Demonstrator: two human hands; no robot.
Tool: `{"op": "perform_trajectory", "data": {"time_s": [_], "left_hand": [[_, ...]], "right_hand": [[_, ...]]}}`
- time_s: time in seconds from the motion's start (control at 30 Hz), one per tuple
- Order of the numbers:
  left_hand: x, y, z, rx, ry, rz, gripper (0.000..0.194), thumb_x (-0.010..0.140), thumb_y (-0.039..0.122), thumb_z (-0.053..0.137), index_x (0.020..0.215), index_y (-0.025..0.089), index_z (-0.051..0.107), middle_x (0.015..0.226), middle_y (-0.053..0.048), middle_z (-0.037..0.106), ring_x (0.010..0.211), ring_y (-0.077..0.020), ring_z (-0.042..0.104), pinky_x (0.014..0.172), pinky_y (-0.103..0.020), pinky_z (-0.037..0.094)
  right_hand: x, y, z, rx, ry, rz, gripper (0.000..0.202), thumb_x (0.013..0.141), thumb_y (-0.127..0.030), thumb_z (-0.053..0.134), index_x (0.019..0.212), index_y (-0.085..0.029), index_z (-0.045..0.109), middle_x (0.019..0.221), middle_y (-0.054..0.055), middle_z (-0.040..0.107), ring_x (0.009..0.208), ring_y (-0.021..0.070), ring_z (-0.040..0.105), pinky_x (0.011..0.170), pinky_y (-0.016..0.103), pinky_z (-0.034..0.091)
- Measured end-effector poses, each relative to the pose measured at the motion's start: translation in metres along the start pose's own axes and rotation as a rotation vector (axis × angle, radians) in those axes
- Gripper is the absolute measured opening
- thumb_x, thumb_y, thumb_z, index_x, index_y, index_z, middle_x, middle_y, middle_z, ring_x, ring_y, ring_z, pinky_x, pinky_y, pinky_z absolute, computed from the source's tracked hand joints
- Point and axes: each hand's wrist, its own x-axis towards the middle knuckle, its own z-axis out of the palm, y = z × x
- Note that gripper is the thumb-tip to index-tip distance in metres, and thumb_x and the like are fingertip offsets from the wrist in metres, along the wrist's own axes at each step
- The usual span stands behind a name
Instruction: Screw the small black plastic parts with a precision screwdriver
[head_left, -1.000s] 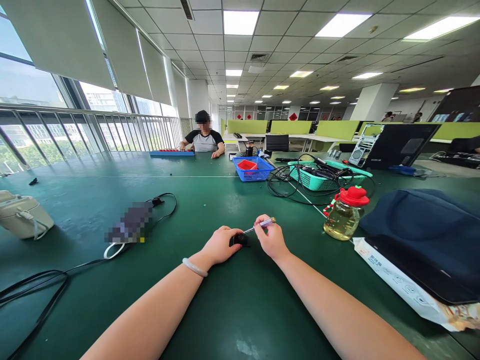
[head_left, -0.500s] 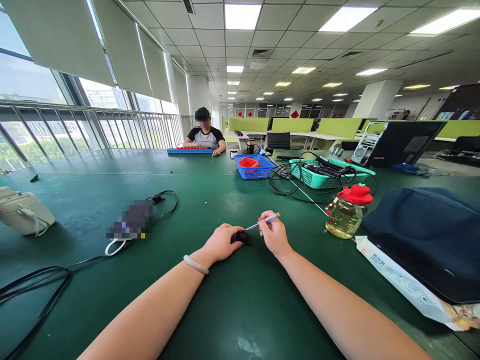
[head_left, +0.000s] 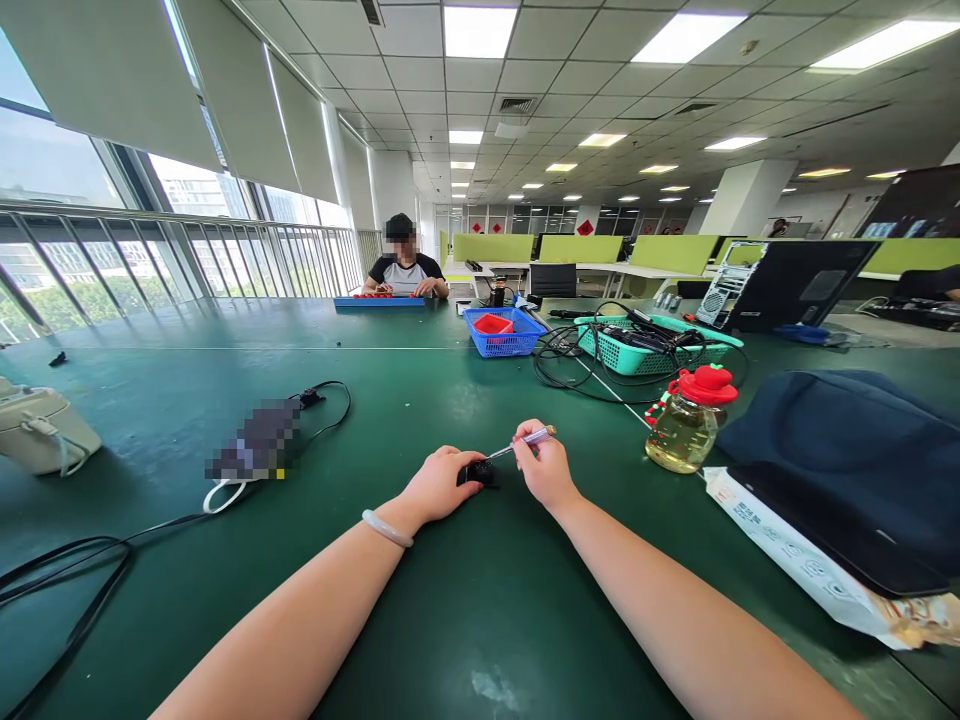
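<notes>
On the green table (head_left: 420, 620), my left hand (head_left: 442, 485) grips a small black object (head_left: 478, 473) between thumb and fingers; its exact kind is too small to make out. My right hand (head_left: 545, 465) is closed around the handle of a screwdriver (head_left: 536, 437) with a thin metal shaft. The shaft points left and its tip reaches the top of the black object. Whether the tip sits in a screw cannot be seen.
Ahead stand a blue basket (head_left: 504, 342) with a red tray and a green basket (head_left: 637, 358) of tangled cables. A red-lidded bottle (head_left: 686, 425) and dark blue bag (head_left: 840, 430) are at right. A lanyard (head_left: 97, 600) lies left; a person (head_left: 405, 270) sits opposite.
The view has shifted slightly. My hands keep nearly the same pose, with the screwdriver still at the black object. The person opposite has drawn one hand back to the blue tray.
</notes>
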Motion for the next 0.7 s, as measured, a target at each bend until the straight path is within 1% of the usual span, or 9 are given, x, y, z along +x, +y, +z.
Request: {"op": "perform_trajectory", "data": {"time_s": [0.2,0.7], "left_hand": [[-0.0010,0.0023,-0.0018,-0.003,-0.006,-0.001,0.045,0.085,0.033,0.064,0.130,0.028,0.062,0.117,-0.007,0.069,0.117,-0.0271,0.057,0.103,-0.042,0.046],[-0.0018,0.0044,-0.0025,0.002,-0.008,-0.010,0.045,0.085,0.033,0.064,0.130,0.029,0.062,0.116,-0.006,0.069,0.118,-0.0266,0.056,0.105,-0.042,0.045]], "right_hand": [[0.0011,0.0018,-0.0009,0.012,0.010,0.058,0.016,0.081,-0.040,0.050,0.076,-0.025,0.048,0.056,-0.004,0.049,0.051,0.0154,0.049,0.053,0.028,0.039],[0.0007,-0.0007,-0.0012,-0.035,0.007,0.033,0.016,0.082,-0.040,0.049,0.076,-0.025,0.048,0.056,-0.004,0.050,0.050,0.0155,0.048,0.054,0.029,0.038]]}}
